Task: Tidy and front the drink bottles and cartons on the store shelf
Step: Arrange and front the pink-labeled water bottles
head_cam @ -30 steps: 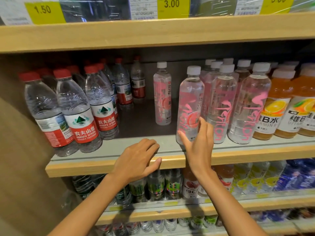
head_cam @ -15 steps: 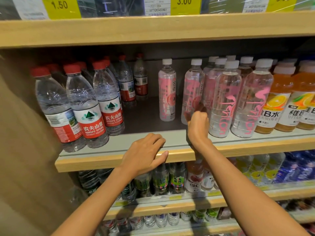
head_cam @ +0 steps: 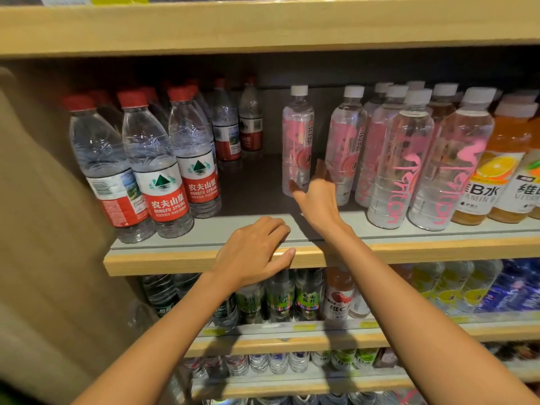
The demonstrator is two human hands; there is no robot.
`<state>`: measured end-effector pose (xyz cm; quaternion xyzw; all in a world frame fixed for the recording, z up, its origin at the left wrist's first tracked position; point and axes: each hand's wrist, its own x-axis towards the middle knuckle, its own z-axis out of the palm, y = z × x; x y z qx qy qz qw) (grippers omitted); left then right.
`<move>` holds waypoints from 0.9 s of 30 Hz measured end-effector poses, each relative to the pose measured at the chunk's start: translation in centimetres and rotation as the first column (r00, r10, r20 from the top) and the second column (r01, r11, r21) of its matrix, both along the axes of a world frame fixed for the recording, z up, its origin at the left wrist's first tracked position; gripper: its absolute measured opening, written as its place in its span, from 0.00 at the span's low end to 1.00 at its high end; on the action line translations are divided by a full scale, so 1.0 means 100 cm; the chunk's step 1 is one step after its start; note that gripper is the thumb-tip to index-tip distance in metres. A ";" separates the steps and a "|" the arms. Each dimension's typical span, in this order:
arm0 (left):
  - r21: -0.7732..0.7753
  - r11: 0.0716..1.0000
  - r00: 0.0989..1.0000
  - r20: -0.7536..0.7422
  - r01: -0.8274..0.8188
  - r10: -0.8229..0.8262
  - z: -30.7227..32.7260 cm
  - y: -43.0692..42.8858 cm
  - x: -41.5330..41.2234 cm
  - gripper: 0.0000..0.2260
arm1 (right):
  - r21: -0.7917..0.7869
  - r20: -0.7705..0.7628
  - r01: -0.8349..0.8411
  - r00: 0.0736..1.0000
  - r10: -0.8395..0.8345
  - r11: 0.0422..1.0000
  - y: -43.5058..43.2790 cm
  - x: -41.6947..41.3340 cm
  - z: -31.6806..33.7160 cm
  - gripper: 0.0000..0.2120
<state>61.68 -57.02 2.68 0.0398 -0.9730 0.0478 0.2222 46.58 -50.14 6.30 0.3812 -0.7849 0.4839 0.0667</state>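
Left side of the shelf (head_cam: 175,260): red-cap waters (head_cam: 157,173), three at the lip and more rows behind. Far right: orange drinks (head_cam: 502,171). Two front pink bottles (head_cam: 400,162) stand at the lip just right of the right hand (head_cam: 318,200), with more white caps behind them. They crowd the right side of the reach. A gap separates the waters from the pinks.

Two more pinks sit set back: back bottle (head_cam: 297,133) left of the hand, second bottle (head_cam: 346,141) right of it. The right hand is in over the lip, low between those two and spread wide. Its thumb points at the base of back bottle, its fingers go up toward second bottle. The fingers are blurred, so I can't tell if either bottle is touched. It has nothing in its grip.

Other side: left hand (head_cam: 254,255) rests on the shelf lip below the gap. Fingers loosely bent on the grey strip, thumb along the wood front, holding nothing.

Shelf is a grey deck with a light wood edge. Wood board (head_cam: 263,27) above, tan side panel (head_cam: 43,229) left. Lower shelves carry green-label bottles (head_cam: 280,299) and blue packs (head_cam: 514,287). Dim store lighting.
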 end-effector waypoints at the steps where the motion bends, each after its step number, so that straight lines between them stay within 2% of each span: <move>1: -0.003 1.000 1.000 -0.007 0.003 -0.003 0.000 0.000 0.000 0.24 | 0.016 0.047 0.007 0.999 -0.008 1.000 -0.007 -0.005 -0.002 0.23; 3: -0.011 1.000 1.000 -0.022 0.008 -0.008 -0.001 0.000 -0.001 0.23 | 0.052 0.122 0.038 0.991 -0.044 0.998 -0.021 -0.014 -0.004 0.39; 6: -0.071 0.997 1.000 -0.028 0.007 -0.009 -0.003 -0.001 -0.001 0.23 | 0.124 0.138 0.097 0.984 -0.114 0.987 -0.045 -0.030 -0.009 0.45; 9: -0.149 0.989 0.999 -0.035 0.001 -0.006 -0.004 -0.001 -0.002 0.23 | 0.073 0.176 0.064 0.982 -0.076 0.995 -0.063 -0.041 -0.015 0.45; 13: -0.167 0.986 0.999 -0.051 0.001 -0.010 -0.006 -0.002 -0.004 0.23 | -0.037 0.195 0.084 0.978 -0.075 0.996 -0.073 -0.047 -0.022 0.41; 17: -0.186 0.982 0.997 -0.075 -0.013 -0.001 -0.009 -0.002 -0.005 0.22 | -0.050 0.156 0.109 0.983 -0.100 0.993 -0.074 -0.046 -0.018 0.39; 21: -0.201 0.979 0.998 -0.057 -0.022 0.011 -0.007 -0.001 -0.004 0.22 | -0.045 0.232 0.034 0.972 -0.023 0.998 -0.054 -0.032 -0.016 0.35; 23: -0.092 0.995 0.996 -0.084 -0.044 0.037 -0.006 0.002 -0.004 0.22 | -0.074 0.239 -0.017 0.970 0.034 0.997 -0.038 -0.021 -0.015 0.30; 24: 0.066 0.995 0.989 -0.125 -0.072 0.080 -0.004 0.005 -0.005 0.22 | -0.110 0.207 -0.031 0.977 0.054 0.993 -0.029 -0.016 -0.014 0.23; 25: 0.291 0.953 0.972 -0.186 -0.082 0.141 0.001 0.008 -0.005 0.21 | -0.158 0.173 -0.036 0.983 0.063 0.987 -0.019 -0.010 -0.012 0.13; 26: 0.502 0.864 0.942 -0.267 -0.047 0.206 0.008 0.011 -0.006 0.20 | -0.185 0.144 -0.044 0.987 0.072 0.982 -0.010 -0.004 -0.009 0.09; 27: 0.651 0.758 0.898 -0.349 0.026 0.269 0.019 0.013 -0.009 0.19 | -0.207 0.132 -0.055 0.988 0.084 0.977 0.000 0.002 -0.005 0.13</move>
